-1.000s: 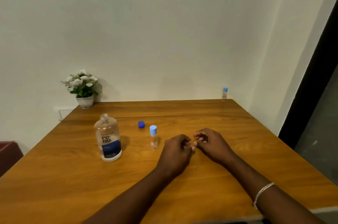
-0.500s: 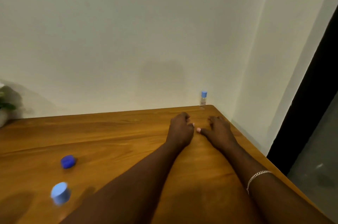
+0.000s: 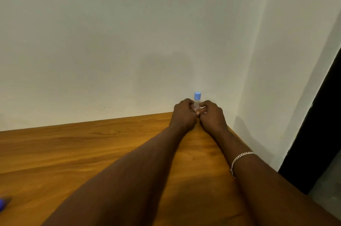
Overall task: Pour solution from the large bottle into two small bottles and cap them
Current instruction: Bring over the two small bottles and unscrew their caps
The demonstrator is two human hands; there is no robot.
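My left grip [image 3: 183, 115] and my right grip [image 3: 212, 115] are both stretched out to the far right corner of the wooden worktop [image 3: 92, 152], where the small bottle [image 3: 197, 103] stands upright close against the pale wall [image 3: 110, 41]. The two grips sit side by side with the bottle between them. The curled fingers [image 3: 190, 103] of my left grip press its left side, those of my right grip close on its right side, and my thumb tips meet low in front of it. So both grips are closed round the bottle, each from its own side. Its clear body shows only in the narrow gap between my fingers, and the lower part is hidden behind them. Its light blue cap [image 3: 197, 95] is on and rises just above my knuckles. A silver chain bracelet [image 3: 239, 157] lies round my right wrist. At the lower left edge of the view something blue [image 3: 1, 205] lies on the worktop, cut off and too blurred to name. A dark door frame [image 3: 323, 115] runs down the right side.
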